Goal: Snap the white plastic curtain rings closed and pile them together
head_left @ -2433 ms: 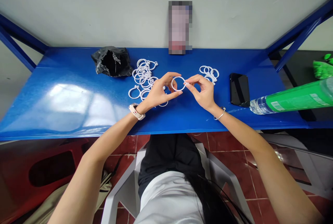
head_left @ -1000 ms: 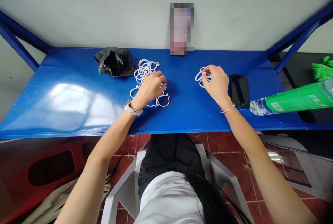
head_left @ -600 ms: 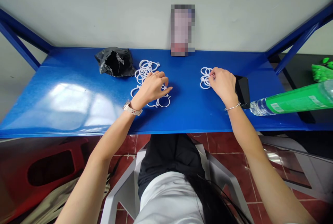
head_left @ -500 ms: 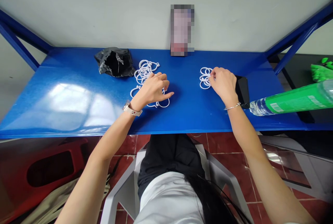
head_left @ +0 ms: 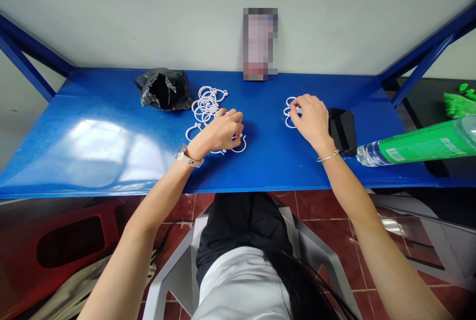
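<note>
White is shown by the rings [head_left: 207,105] beside the left fingers [head_left: 235,117] and the right fingers [head_left: 299,102]; the table [head_left: 267,161] beneath both is coloured blue. Black is seen on the bag [head_left: 148,86] beyond the left fingers, green on the bottle label [head_left: 424,142] past the right.

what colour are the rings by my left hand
The rings are white, clearest in the head view.
</note>
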Demonstrator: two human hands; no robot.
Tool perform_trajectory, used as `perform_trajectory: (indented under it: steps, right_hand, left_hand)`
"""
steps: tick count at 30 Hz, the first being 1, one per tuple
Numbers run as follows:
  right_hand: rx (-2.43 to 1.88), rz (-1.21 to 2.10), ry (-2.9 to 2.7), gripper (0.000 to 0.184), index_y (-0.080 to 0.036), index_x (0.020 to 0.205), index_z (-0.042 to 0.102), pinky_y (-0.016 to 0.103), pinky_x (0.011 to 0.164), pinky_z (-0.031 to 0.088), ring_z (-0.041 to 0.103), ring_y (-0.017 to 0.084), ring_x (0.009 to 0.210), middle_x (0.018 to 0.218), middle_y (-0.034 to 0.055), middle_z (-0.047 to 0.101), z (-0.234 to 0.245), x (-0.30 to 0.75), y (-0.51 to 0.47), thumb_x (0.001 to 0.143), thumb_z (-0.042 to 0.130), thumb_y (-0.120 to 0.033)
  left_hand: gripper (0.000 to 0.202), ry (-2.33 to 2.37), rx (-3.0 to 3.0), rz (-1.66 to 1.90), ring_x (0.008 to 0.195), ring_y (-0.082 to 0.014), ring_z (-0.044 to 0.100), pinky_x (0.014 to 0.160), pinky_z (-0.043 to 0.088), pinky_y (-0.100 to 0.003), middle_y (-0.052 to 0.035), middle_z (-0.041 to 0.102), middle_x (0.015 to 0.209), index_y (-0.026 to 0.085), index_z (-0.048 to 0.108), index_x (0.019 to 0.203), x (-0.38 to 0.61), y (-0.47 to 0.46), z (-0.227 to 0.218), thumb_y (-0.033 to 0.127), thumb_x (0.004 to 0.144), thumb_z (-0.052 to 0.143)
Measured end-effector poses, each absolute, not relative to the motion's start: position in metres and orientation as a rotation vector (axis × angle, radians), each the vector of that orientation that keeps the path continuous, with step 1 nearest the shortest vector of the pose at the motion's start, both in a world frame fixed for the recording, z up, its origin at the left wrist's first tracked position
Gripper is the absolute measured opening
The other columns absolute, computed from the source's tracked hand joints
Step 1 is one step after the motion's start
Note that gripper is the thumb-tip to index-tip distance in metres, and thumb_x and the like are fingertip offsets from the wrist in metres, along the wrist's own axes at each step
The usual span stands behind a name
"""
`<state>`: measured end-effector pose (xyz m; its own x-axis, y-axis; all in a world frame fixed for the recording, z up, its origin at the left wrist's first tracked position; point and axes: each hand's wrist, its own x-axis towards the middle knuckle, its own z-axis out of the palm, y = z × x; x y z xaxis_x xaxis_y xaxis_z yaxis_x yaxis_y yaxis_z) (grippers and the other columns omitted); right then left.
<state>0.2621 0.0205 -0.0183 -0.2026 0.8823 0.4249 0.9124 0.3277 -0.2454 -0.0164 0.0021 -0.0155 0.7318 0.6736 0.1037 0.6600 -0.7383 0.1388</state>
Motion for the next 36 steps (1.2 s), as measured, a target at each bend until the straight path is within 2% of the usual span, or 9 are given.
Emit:
perform_trajectory:
  steps: [4,8,13,18,21,25,28,32,36]
  right_hand:
    - [-1.218,0.106,-2.306,0.015,-0.021,0.096,0.063,0.043,0.085,0.053,0.064,0.027,0.097,0.101,0.0091,0.07,-0.018,0.247,0.012,0.094,0.048,-0.02]
    - [-0.911,0.338,-2.452,0.023,-0.022,0.116,0.058,0.045,0.091,0.055,0.063,0.026,0.107,0.116,0.0087,0.067,-0.022,0.231,0.0,0.093,0.053,-0.019]
    - [-0.761,0.522,-2.337,0.02,-0.023,0.113,0.055,0.036,0.082,0.058,0.066,0.021,0.093,0.106,0.0057,0.068,-0.028,0.22,-0.008,0.094,0.059,-0.021]
    - [-0.734,0.584,-2.172,0.008,-0.023,0.102,0.061,0.032,0.079,0.058,0.067,0.017,0.085,0.096,0.003,0.07,-0.027,0.218,-0.01,0.096,0.059,-0.028]
    - [-0.779,0.623,-2.065,0.013,-0.023,0.101,0.064,0.031,0.075,0.058,0.068,0.016,0.08,0.094,0.0022,0.072,-0.027,0.218,-0.009,0.095,0.062,-0.034]
    - [-0.921,0.59,-1.912,0.022,-0.022,0.101,0.066,0.033,0.076,0.06,0.07,0.017,0.081,0.094,0.0026,0.074,-0.03,0.217,-0.007,0.092,0.065,-0.042]
    - [-0.96,0.573,-1.823,0.022,-0.022,0.101,0.067,0.033,0.076,0.061,0.07,0.017,0.079,0.094,0.0025,0.074,-0.032,0.217,-0.006,0.091,0.067,-0.042]
    - [-0.955,0.531,-1.805,0.02,-0.023,0.103,0.068,0.033,0.077,0.061,0.07,0.017,0.079,0.094,0.0023,0.075,-0.033,0.215,-0.008,0.093,0.065,-0.039]
    - [-0.925,0.456,-1.803,0.017,-0.025,0.106,0.069,0.033,0.077,0.061,0.07,0.016,0.08,0.093,0.0014,0.075,-0.033,0.213,-0.011,0.094,0.064,-0.035]
  left_hand:
    - [0.014,1.052,2.765,0.335,0.089,-0.0233,0.057,0.085,0.043,-0.041,-0.0099,0.064,0.094,0.014,0.066,0.078,-0.012,0.005,-0.019,0.014,0.086,0.054]
    - [0.014,0.899,2.473,0.547,0.082,-0.0181,0.06,0.077,0.046,-0.031,-0.0065,0.067,0.089,0.015,0.065,0.087,-0.008,0.005,-0.017,0.022,0.091,0.053]
    - [0.029,0.84,1.988,0.644,0.074,-0.0135,0.064,0.071,0.048,-0.025,-0.0028,0.071,0.081,0.015,0.066,0.091,-0.002,-0.001,-0.011,0.042,0.094,0.057]
    - [0.04,0.749,1.625,0.65,0.064,-0.0105,0.06,0.066,0.048,-0.023,-0.0021,0.068,0.07,0.014,0.065,0.086,0.004,-0.004,-0.014,0.053,0.087,0.066]
    - [0.038,0.734,1.51,0.721,0.067,-0.011,0.061,0.071,0.051,-0.025,-0.0025,0.068,0.071,0.014,0.067,0.084,0.006,-0.003,-0.017,0.052,0.087,0.067]
    - [0.042,0.731,1.386,0.852,0.077,-0.0161,0.067,0.08,0.056,-0.032,-0.0058,0.072,0.083,0.017,0.069,0.093,0.006,-0.002,-0.017,0.056,0.093,0.056]
    - [0.04,0.779,1.507,0.911,0.082,-0.0159,0.067,0.084,0.056,-0.032,-0.0063,0.072,0.089,0.017,0.07,0.093,0.005,-0.004,-0.014,0.055,0.092,0.06]
    - [0.038,0.794,1.579,0.935,0.081,-0.0151,0.067,0.083,0.055,-0.03,-0.0059,0.072,0.085,0.015,0.069,0.089,0.005,-0.006,-0.013,0.052,0.09,0.065]
    - [0.039,0.754,1.52,0.949,0.079,-0.0157,0.07,0.085,0.056,-0.032,-0.0046,0.072,0.081,0.014,0.067,0.099,0.006,-0.006,-0.015,0.052,0.09,0.065]
